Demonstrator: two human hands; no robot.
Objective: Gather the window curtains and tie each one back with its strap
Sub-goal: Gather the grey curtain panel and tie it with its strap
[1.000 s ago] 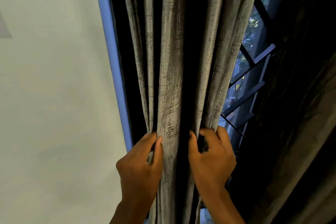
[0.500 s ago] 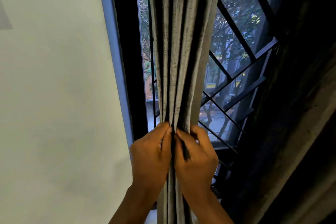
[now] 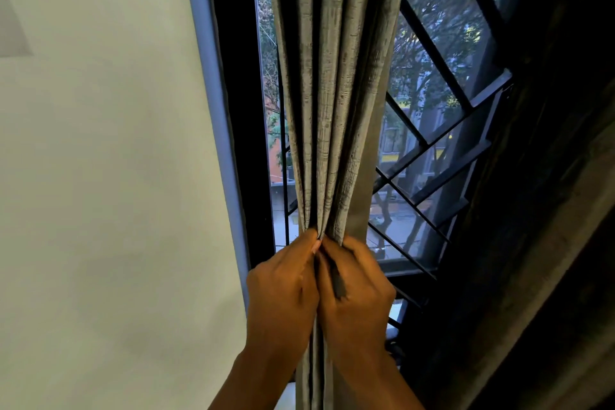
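Grey curtain (image 3: 336, 103) bunched into a tight column of pleats, hanging straight down in front of the window (image 3: 429, 103). Both hands clamped on it at the same height, pressed knuckle to knuckle. Left hand (image 3: 283, 286) wrapped round the left side of the bundle, fingers curled behind the folds, thumb laid up along the front edge. Right hand (image 3: 356, 289) gripping the right side, fingers curled round the back, a dark fold of cloth pinched in the crook of the thumb. Below the hands, the gathered fabric dropping on between the two forearms, narrow and flat.

Glass showing on either side of the curtain: a thin strip to its left, a wider stretch to its right, crossed by dark slanted grille bars (image 3: 442, 60). Trees and a street visible through the panes. Left of the window, a dark frame (image 3: 233, 110), then a pale wall (image 3: 100, 176). Right of the window, a second curtain (image 3: 549, 210), dark and in shadow, hanging loose. No strap in sight.
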